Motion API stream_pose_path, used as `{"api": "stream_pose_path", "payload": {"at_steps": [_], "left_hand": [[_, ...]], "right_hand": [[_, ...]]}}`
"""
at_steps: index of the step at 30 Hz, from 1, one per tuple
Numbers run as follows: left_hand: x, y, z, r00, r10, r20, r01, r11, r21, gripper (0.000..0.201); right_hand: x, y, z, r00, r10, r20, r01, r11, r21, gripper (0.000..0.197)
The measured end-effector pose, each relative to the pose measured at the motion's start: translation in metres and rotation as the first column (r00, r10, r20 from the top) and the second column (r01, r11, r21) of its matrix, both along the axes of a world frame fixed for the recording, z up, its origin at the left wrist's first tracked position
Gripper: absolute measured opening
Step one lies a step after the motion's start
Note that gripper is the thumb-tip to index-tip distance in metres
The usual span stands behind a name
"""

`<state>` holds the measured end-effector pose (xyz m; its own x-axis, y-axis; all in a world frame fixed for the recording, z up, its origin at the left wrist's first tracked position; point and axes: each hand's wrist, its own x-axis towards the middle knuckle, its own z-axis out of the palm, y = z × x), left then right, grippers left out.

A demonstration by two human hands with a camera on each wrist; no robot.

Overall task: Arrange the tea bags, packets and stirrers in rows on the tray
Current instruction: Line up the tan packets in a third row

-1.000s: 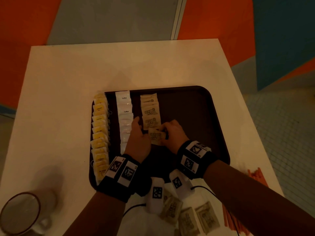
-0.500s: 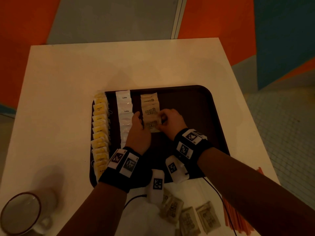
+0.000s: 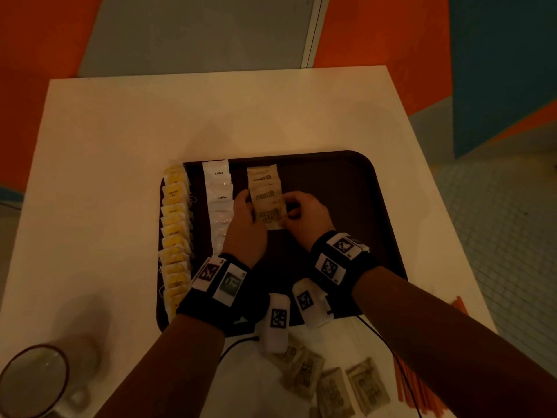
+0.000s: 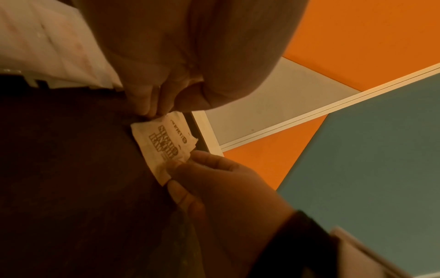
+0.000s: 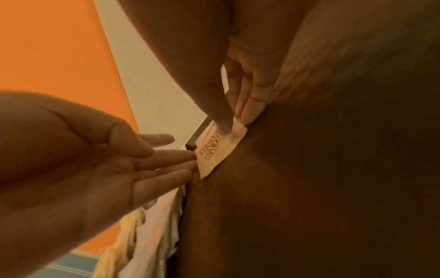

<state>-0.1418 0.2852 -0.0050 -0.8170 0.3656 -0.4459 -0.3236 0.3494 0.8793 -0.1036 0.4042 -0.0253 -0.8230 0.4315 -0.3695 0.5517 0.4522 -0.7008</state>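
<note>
Sitting at the near left corner of the white table [image 3: 120,146] is a mug [image 3: 33,384] with a dark rim. Further right, a dark brown tray [image 3: 346,188] holds three rows running away from the person. Along the tray's left edge lies a row of yellow tea bags [image 3: 174,233], overlapping one another. Just beside them runs a row of white coffee packets [image 3: 218,203], its near part hidden behind the left hand [image 3: 244,227].

That left hand rests with straight, relaxed fingers [image 5: 166,161] whose tips touch the left edge of the brown sugar packet [image 3: 271,217] at the near end of the third row; it grasps nothing. The brown sugar packet lies flat on the tray floor, overlapping the sugar packet row [image 3: 265,185] behind it. The right hand [image 3: 304,218] meets the same packet from the other side: in the wrist views its thumb presses on the packet's top face near the right edge while its fingertips [image 5: 252,111] sit against that edge, so the packet is pinched lightly there.

On the table nearer the person, below the wrists, several loose sugar packets [image 3: 328,384] lie scattered, partly covered by the white tagged wrist cameras [image 3: 277,321]. At the far right, along the table's near right edge, lie orange stirrers [image 3: 422,390], off the tray.
</note>
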Motion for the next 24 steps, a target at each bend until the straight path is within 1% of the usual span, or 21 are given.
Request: {"api": "stream_pose_path", "payload": {"at_steps": [4,7,11,14,17,20,23,24], "left_hand": [[-0.003,-0.001,0.001,0.999,0.023,0.029,-0.022,1.000,-0.019,0.060],[0.002,-0.003,0.000,0.999,0.019,0.035,-0.019,1.000,0.006,0.061],[0.002,-0.006,-0.002,0.999,-0.010,0.043,0.012,0.999,-0.035,0.061],[0.000,-0.008,0.002,0.997,-0.062,0.036,0.065,0.994,-0.088,0.063],[-0.002,-0.008,0.007,0.996,-0.082,0.031,0.084,0.993,-0.077,0.061],[-0.009,-0.004,0.010,0.998,-0.061,0.005,0.062,0.996,-0.065,0.058],[-0.021,0.002,0.006,0.999,-0.033,-0.011,0.032,0.997,-0.068,0.056],[-0.023,0.003,0.004,1.000,-0.027,0.004,0.027,0.998,-0.064,0.057]], "right_hand": [[0.004,0.000,0.002,1.000,0.000,-0.019,0.000,1.000,-0.012,0.042],[0.008,-0.001,0.004,1.000,0.007,-0.012,-0.007,1.000,-0.024,0.043],[0.013,-0.001,0.005,0.999,0.020,-0.024,-0.021,1.000,-0.013,0.042],[0.014,0.000,0.004,0.999,0.022,-0.025,-0.021,1.000,0.003,0.041],[0.015,0.000,0.006,1.000,0.021,-0.012,-0.021,1.000,0.002,0.041],[0.010,0.001,0.008,0.999,-0.021,-0.032,0.019,0.999,-0.040,0.045],[0.003,0.001,0.006,0.996,-0.074,-0.051,0.067,0.989,-0.133,0.050],[0.002,0.000,0.005,0.996,-0.083,-0.045,0.075,0.985,-0.156,0.050]]}}
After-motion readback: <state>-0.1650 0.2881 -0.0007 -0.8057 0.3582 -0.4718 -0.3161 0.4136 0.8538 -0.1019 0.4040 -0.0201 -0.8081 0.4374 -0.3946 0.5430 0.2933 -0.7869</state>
